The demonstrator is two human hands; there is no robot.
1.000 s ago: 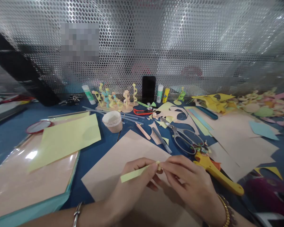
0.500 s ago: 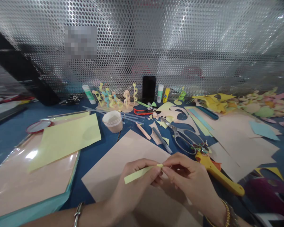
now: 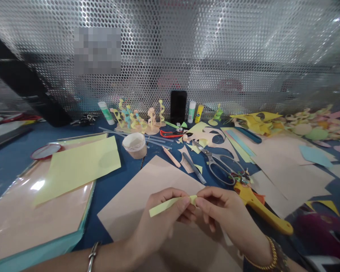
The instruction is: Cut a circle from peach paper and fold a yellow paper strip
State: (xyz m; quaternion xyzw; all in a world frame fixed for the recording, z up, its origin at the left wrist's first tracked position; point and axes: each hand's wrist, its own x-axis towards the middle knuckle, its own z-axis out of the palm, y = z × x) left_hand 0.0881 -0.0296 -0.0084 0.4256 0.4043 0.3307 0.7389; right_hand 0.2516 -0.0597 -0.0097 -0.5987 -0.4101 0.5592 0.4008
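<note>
A narrow pale yellow paper strip (image 3: 163, 207) is pinched between thumb and index finger of my left hand (image 3: 166, 211). Its free end points left, past the base of that thumb. At the strip's other end, my right hand (image 3: 225, 207) grips it with thumb and index fingertip, and the paper bends there. Both hands hover over a large beige paper sheet (image 3: 147, 181). Beyond them lie a grey pen (image 3: 194, 168), a peach pencil-like stick (image 3: 171, 156) and silver scissors (image 3: 221, 162).
A yellow-handled tool (image 3: 265, 211) lies right of my hand. A paper cup (image 3: 134, 145) stands ahead, near small curled-paper figures (image 3: 138, 119). A phone (image 3: 178, 107) and glue sticks (image 3: 192, 112) line the mesh wall. Left is a folder (image 3: 39, 223) with yellow paper (image 3: 85, 164).
My right hand has moved slightly right and down, and more of the strip's bent end shows between my fingertips. My left hand stays nearly in place.
</note>
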